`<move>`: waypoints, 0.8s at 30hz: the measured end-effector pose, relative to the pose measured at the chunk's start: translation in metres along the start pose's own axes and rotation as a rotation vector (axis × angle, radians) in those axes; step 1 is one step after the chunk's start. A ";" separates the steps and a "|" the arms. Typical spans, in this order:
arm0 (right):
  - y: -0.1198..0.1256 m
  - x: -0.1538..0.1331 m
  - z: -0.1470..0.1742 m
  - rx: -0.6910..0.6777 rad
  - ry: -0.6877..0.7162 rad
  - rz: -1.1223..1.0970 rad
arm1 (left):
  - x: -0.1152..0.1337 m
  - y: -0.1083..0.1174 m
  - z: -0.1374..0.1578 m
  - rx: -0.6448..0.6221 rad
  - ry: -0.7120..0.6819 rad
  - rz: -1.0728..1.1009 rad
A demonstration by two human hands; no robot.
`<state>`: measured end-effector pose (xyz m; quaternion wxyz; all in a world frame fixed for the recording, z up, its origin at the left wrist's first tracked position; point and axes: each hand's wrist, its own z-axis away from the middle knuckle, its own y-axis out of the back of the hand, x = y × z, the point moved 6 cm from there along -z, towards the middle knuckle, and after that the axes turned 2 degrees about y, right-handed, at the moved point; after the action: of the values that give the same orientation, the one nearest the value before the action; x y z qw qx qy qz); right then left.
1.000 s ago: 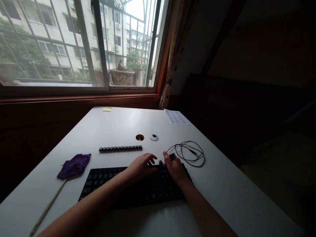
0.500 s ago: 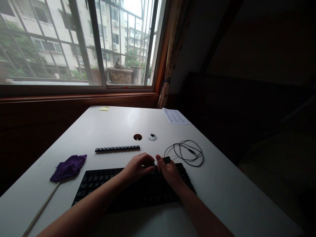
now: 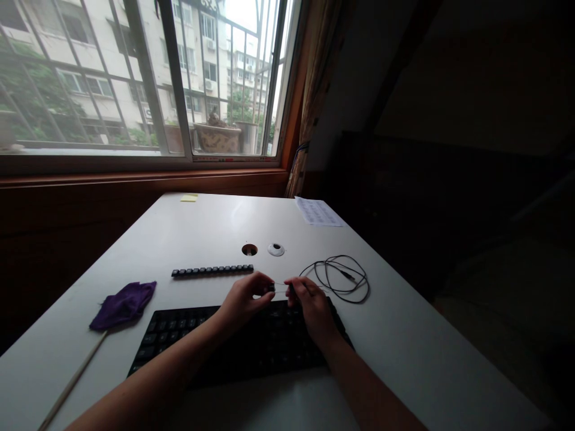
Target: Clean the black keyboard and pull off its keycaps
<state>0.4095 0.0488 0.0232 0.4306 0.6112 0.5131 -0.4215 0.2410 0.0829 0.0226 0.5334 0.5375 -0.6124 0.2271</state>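
A black keyboard (image 3: pixel 175 329) lies at the near side of the white desk, partly hidden under my forearms. Over its back edge, my left hand (image 3: pixel 246 297) pinches a small black keycap (image 3: pixel 271 288) between thumb and fingers. My right hand (image 3: pixel 309 302) is closed on the dark handle of a wire keycap puller (image 3: pixel 281 284); most of the handle is hidden by the fingers. Two thin wires span the gap between the hands, reaching the keycap. Behind the keyboard, a row of black keycaps (image 3: pixel 212 271) stands in a line.
A coiled black cable (image 3: pixel 344 275) lies to the right. On the left rest a purple cloth (image 3: pixel 123 305) and a thin stick (image 3: pixel 74 380). Farther back are a desk hole (image 3: pixel 250 250), its white cover (image 3: pixel 275 249), printed paper (image 3: pixel 318 212) and yellow notes (image 3: pixel 189 197). A barred window stands beyond.
My hands have drawn slightly apart and lifted a little. The puller's wires now show stretched between them, and the keycap is visible in my left fingers. My right hand has turned its grip on the handle.
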 end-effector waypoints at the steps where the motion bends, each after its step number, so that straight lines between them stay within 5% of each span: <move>1: 0.000 0.002 0.000 0.010 -0.027 -0.031 | 0.001 0.000 0.000 0.003 0.000 0.028; 12: -0.003 0.016 0.002 0.010 -0.276 -0.428 | 0.006 0.005 0.002 0.077 -0.024 0.121; 24: 0.003 0.028 -0.001 -0.016 -0.255 -0.441 | 0.006 0.004 0.000 -0.067 0.161 0.393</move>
<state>0.4161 0.0572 -0.0031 0.3945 0.4230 0.5789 -0.5747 0.2387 0.0815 0.0291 0.5436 0.3699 -0.6681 0.3484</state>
